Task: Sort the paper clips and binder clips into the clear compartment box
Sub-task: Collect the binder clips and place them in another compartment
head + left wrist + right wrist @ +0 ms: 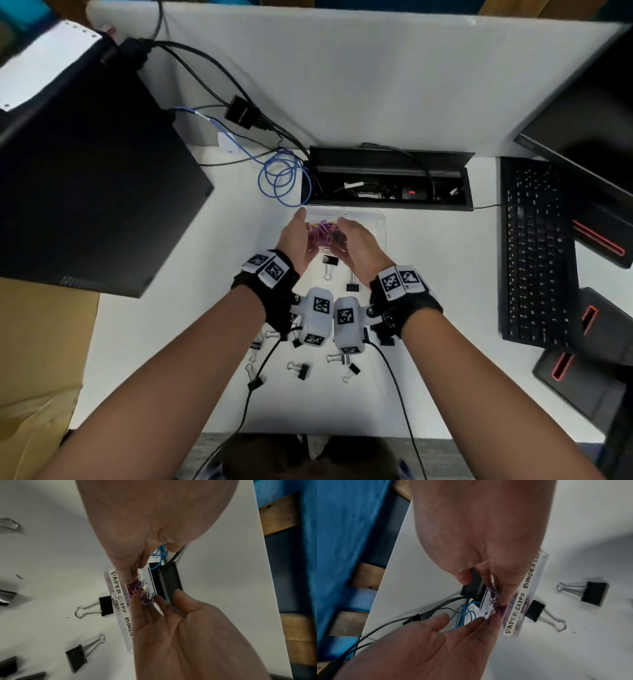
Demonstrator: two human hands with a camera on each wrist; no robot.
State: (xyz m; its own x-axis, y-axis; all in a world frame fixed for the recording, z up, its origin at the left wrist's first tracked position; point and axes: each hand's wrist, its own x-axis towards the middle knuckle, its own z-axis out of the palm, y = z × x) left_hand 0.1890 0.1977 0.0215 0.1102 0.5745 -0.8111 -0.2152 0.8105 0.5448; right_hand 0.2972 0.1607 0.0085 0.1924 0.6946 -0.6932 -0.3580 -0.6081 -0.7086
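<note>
The clear compartment box [368,219] lies at mid-table; its front strip [120,588] reads PAPER CLIPS and BINDER. Over its left compartment my left hand [301,233] and right hand [346,236] face each other with fairly straight fingers. Between them they press a clump of purple and pink paper clips [323,233]. In the wrist views both sets of fingertips [127,578] [503,597] touch the clips [139,588] inside that compartment. Black binder clips lie loose on the table: one [330,262] against the box front, one [352,286] nearer me, several more [301,370] under my wrists.
An open black cable tray [387,178] with a blue cable coil [281,178] sits right behind the box. A black computer tower [85,188] stands at the left. A keyboard [534,250] and a monitor [589,130] are at the right. The table's front edge [308,432] is near me.
</note>
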